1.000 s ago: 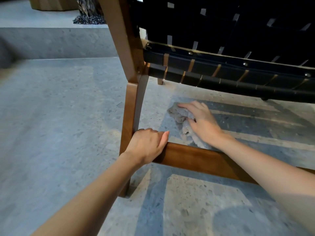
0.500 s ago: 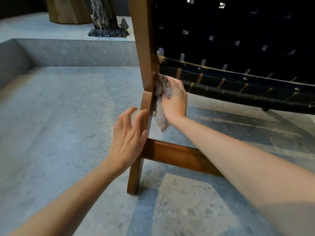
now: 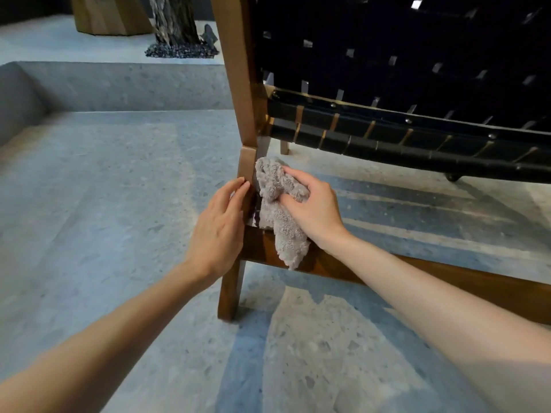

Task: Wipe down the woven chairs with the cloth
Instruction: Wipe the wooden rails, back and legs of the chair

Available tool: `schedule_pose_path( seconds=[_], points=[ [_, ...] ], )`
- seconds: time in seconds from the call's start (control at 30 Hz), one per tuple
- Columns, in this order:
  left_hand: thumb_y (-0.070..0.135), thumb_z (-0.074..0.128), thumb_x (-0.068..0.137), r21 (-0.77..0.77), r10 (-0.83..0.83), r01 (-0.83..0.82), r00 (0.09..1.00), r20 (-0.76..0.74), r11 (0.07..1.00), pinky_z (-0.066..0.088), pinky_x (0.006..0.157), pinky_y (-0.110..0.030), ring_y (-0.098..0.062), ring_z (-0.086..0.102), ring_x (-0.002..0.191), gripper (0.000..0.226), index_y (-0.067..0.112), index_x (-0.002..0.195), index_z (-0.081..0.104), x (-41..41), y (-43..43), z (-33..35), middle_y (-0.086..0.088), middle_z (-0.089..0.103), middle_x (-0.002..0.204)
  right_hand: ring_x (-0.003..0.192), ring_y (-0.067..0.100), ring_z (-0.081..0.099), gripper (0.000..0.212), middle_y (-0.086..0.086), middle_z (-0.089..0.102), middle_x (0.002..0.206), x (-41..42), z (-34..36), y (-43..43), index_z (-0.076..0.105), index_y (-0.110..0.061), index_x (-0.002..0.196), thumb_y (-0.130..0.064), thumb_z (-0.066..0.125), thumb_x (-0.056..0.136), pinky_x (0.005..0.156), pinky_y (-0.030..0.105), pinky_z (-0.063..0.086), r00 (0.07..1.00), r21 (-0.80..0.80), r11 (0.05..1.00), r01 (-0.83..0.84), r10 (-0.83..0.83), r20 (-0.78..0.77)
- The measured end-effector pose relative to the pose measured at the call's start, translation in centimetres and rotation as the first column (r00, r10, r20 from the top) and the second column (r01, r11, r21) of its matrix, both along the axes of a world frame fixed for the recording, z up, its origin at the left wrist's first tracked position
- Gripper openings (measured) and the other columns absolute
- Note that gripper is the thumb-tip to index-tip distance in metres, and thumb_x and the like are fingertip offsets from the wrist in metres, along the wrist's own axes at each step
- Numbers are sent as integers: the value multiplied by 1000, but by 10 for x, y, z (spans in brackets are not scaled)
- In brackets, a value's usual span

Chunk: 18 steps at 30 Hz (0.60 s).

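Observation:
A woven chair with black straps and a brown wooden frame fills the upper right, seen from behind. Its rear leg runs down to the floor, and a low crossbar goes off to the right. My right hand grips a bunched grey fluffy cloth against the inner side of the leg, just above the crossbar joint. The cloth's tail hangs over the crossbar. My left hand lies with straight fingers against the outer side of the same leg.
The floor is grey speckled stone. A raised stone step runs across the back. On it stand a wooden block and a dark trunk-like piece ringed by small dark pebbles.
My right hand has slid the cloth down the leg from the seat joint to just above the crossbar. My left hand has moved up against the leg's outer side.

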<state>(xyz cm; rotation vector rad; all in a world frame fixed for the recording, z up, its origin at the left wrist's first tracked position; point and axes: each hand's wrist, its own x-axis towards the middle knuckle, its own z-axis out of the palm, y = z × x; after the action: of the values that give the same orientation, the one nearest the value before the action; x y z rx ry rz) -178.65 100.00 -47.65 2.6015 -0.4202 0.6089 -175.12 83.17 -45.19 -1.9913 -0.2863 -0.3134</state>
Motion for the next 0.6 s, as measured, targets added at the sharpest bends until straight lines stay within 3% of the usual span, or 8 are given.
schedule_pose_path(
  seconds=[0.1, 0.23, 0.3, 0.37, 0.47, 0.6],
  points=[
    [-3, 48, 91, 79, -59, 53, 995, 75, 995, 46, 92, -41, -34, 53, 114, 38, -1, 128, 52, -3, -2, 11, -18, 53, 130, 106, -11, 50, 44, -23, 58, 113, -10, 10, -9, 62, -27, 122, -8, 67, 83, 82, -6, 34, 998, -78, 995, -59, 62, 34],
    [1, 45, 95, 53, -74, 71, 996, 53, 996, 43, 91, -32, -26, 54, 112, 35, 4, 129, 53, -8, -4, 18, -12, 58, 123, 98, -13, 50, 34, -24, 56, 101, -22, 14, -19, 56, -30, 105, -14, 72, 80, 78, -3, 35, 999, -91, 996, 5, -2, 39],
    [10, 43, 98, 27, -125, 125, 992, 8, 992, 41, 84, -25, -20, 56, 106, 31, 9, 127, 53, -11, -7, 20, -5, 62, 115, 93, -6, 53, 33, -20, 55, 98, -26, 10, -19, 52, -27, 100, -17, 74, 79, 75, 4, 41, 998, -78, 995, 61, -59, 32],
    [32, 40, 99, -57, -166, 162, 983, -83, 985, 41, 78, -18, -8, 58, 95, 33, 16, 126, 52, -14, -12, 21, 8, 62, 104, 87, -2, 55, 32, -15, 57, 95, -30, 5, -17, 51, -23, 97, -18, 76, 79, 70, 9, 43, 997, -35, 996, 80, -79, 10],
    [56, 44, 87, -278, -239, 162, 932, -273, 947, 50, 77, -16, 2, 60, 90, 54, 23, 130, 47, -19, -18, 21, 14, 61, 108, 84, -14, 53, 30, -17, 58, 92, -30, -1, -19, 53, -21, 96, -20, 77, 78, 66, 1, 39, 999, 36, 999, 11, -9, -53],
    [27, 65, 86, -416, -256, 80, 886, -388, 906, 56, 79, -29, -6, 66, 88, 40, 18, 124, 52, -28, -11, 27, 5, 67, 101, 90, -25, 48, 26, -23, 59, 96, -31, 3, -24, 57, -26, 97, -22, 76, 80, 72, -3, 35, 979, 30, 992, -124, 128, -160]
  ],
)
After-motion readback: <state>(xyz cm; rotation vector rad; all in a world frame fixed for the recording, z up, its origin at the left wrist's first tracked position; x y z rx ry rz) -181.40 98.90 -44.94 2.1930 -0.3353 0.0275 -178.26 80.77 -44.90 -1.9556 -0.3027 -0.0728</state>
